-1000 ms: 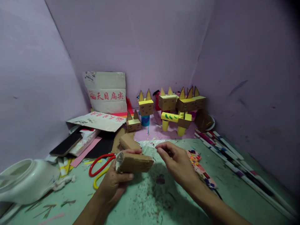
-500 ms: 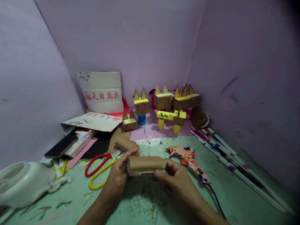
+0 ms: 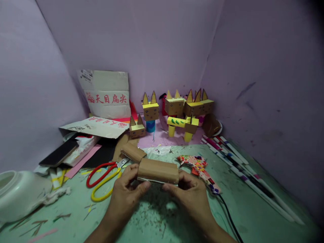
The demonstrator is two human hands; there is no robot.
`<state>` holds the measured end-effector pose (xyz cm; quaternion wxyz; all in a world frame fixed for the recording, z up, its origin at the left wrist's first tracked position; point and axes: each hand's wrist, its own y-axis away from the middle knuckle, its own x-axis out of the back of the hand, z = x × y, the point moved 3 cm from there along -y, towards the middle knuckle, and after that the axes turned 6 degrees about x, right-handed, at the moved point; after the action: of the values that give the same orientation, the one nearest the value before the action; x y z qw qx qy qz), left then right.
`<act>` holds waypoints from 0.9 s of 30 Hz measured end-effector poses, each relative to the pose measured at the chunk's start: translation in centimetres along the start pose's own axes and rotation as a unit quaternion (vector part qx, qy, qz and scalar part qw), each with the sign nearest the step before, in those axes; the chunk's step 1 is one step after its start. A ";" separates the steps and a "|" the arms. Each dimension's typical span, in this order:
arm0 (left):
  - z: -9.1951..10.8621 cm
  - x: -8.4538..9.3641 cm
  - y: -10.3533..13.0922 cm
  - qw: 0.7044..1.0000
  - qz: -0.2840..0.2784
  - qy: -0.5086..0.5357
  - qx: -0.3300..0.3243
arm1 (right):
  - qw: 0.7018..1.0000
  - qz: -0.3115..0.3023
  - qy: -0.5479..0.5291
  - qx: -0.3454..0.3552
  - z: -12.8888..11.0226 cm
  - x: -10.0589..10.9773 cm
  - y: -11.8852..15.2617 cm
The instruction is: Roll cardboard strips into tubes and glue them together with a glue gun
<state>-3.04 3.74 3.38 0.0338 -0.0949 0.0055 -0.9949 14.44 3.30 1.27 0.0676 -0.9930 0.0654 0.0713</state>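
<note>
Held level between my hands is a brown cardboard tube (image 3: 158,171), its long side toward me and a pale edge along its lower side. My left hand (image 3: 129,187) grips its left end, thumb at the lower edge. At the other end my right hand (image 3: 188,190) is closed on it, thumb underneath in front. Just behind lies a second cardboard tube (image 3: 133,152). Scissors (image 3: 107,179) with red and yellow handles rest left of my left hand. A pink patterned glue gun (image 3: 198,168) with a black cord lies beyond my right hand.
Cardboard animal figures (image 3: 174,106) with pointed ears stand at the back on pink paper (image 3: 152,143). Several markers (image 3: 243,172) lie at right. Printed cardboard (image 3: 107,98), a dark phone-like slab (image 3: 59,152) and a white pot (image 3: 22,195) are at left. Paper scraps litter the green table (image 3: 83,224).
The tube has turned so its broad face shows more. My left hand's thumb has come onto its lower front edge. The whole view has shifted slightly.
</note>
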 end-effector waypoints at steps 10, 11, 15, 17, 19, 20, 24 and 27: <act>-0.4 -0.3 0.6 0.996 -0.034 0.060 -0.062 | 0.994 -0.065 0.029 0.079 -1.0 -0.1 0.3; -0.4 -0.4 0.9 0.995 -0.027 0.058 -0.077 | 0.995 -0.059 0.031 0.079 -1.1 -0.1 0.4; -0.4 -1.0 1.7 0.993 0.013 0.028 -0.114 | 0.998 -0.036 0.022 0.052 -0.7 -0.2 0.7; -0.2 -1.0 1.7 0.994 0.033 0.012 -0.107 | 0.999 -0.044 0.007 0.020 -0.4 -0.4 0.5; -0.1 -0.9 1.5 0.995 0.045 0.010 -0.090 | 0.998 -0.068 -0.010 -0.013 -0.2 -0.5 0.2; -0.1 -0.9 1.3 0.996 0.045 0.013 -0.081 | 0.996 -0.083 -0.018 -0.025 -0.1 -0.6 0.0; 0.0 -1.1 1.0 0.998 0.010 0.033 -0.056 | 0.991 -0.117 -0.037 -0.051 0.2 -0.9 -0.1; -0.3 -1.8 1.4 0.997 -0.051 0.050 -0.017 | 0.992 -0.110 -0.045 -0.048 0.1 -1.1 0.5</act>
<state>-1.24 2.47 2.69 -0.0187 -0.0454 0.0191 -0.9986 13.26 2.96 1.24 0.0303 -0.9921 -0.0509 0.1109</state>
